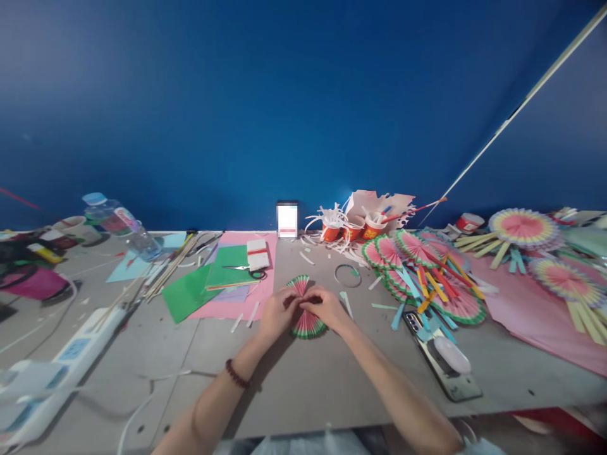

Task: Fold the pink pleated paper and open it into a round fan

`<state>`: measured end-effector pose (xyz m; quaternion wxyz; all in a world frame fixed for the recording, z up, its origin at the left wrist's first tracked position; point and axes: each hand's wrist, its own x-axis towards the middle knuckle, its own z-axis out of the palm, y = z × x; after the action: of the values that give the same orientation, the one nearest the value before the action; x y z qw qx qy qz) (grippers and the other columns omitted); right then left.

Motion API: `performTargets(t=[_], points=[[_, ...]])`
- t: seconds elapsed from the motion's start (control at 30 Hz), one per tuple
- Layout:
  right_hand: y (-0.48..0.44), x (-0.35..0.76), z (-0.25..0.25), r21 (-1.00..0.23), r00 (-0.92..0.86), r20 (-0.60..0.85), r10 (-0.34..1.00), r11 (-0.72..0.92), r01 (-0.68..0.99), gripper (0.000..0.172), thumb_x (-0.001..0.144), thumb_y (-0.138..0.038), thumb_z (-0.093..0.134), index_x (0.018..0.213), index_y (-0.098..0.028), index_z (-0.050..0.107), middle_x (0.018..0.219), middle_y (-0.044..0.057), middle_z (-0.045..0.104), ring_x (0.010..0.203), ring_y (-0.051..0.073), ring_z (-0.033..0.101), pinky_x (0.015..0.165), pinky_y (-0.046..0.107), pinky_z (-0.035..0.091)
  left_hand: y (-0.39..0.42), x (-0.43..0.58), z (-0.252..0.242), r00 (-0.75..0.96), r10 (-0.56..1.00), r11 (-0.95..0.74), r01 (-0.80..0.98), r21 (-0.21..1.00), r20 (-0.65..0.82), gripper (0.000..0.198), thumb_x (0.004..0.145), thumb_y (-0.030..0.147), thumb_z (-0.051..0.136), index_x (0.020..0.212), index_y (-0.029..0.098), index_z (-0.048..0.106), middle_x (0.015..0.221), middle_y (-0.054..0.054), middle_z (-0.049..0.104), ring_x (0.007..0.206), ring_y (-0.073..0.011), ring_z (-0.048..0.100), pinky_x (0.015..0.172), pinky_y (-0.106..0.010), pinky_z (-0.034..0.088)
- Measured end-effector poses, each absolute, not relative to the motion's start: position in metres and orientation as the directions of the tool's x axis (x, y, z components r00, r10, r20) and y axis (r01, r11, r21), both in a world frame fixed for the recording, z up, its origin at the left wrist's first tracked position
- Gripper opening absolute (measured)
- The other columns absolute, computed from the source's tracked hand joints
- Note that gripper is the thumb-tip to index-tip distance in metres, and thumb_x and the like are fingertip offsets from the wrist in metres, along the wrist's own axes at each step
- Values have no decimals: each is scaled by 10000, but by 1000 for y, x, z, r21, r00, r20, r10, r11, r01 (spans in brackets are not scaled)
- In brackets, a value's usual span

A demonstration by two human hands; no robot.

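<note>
Between my hands is a pleated paper fan (pixel 308 324), pink with green edges, pinched at its middle and spread out above and below. My left hand (pixel 277 308) grips its centre from the left, fingertips closed. From the right, my right hand (pixel 326 307) pinches the same spot, the fingertips of both hands meeting there. Just beyond my right hand lies a ring of tape or wire (pixel 348 275). Scissors (pixel 244 270) rest on green paper (pixel 227 262) to the left, beside a white bundle with a red band (pixel 258 254).
Finished paper fans (pixel 408 265) pile up on the right, near a phone (pixel 441 357) with a white case (pixel 452 355) on it. Red paper cups (pixel 353 229) and a small lit screen (pixel 287 220) stand by the blue wall. A power strip (pixel 61 373) and a bottle (pixel 111 215) are left.
</note>
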<state>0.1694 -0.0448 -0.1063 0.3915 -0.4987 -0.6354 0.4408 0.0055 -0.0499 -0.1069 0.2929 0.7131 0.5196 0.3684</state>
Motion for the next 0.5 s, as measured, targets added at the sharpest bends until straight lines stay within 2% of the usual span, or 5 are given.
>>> performTargets(t=[0.1, 0.3, 0.5], points=[[-44, 169, -107, -931, -172, 88, 981, 143, 337, 58, 710, -234, 683, 693, -179, 683, 817, 34, 642, 814, 180, 607, 794, 309, 470, -48, 4, -109, 201, 952, -301, 499, 813, 229, 173, 848, 276, 541, 769, 185, 664, 777, -34, 675, 752, -177, 613, 693, -281, 447], [-43, 173, -105, -912, -265, 102, 959, 196, 359, 118, 800, -215, 581, 723, -176, 661, 868, 51, 654, 846, 179, 612, 809, 303, 464, -46, 4, -111, 211, 952, -301, 509, 806, 222, 170, 841, 280, 549, 750, 188, 659, 764, -26, 669, 739, -174, 614, 690, -280, 443], [-43, 172, -109, -832, -320, 201, 926, 334, 444, 149, 849, -161, 491, 747, -184, 597, 843, 46, 620, 844, 179, 588, 828, 318, 455, -50, 5, -106, 240, 948, -309, 560, 768, 206, 197, 866, 303, 521, 786, 179, 650, 784, -31, 658, 726, -162, 592, 652, -260, 426]])
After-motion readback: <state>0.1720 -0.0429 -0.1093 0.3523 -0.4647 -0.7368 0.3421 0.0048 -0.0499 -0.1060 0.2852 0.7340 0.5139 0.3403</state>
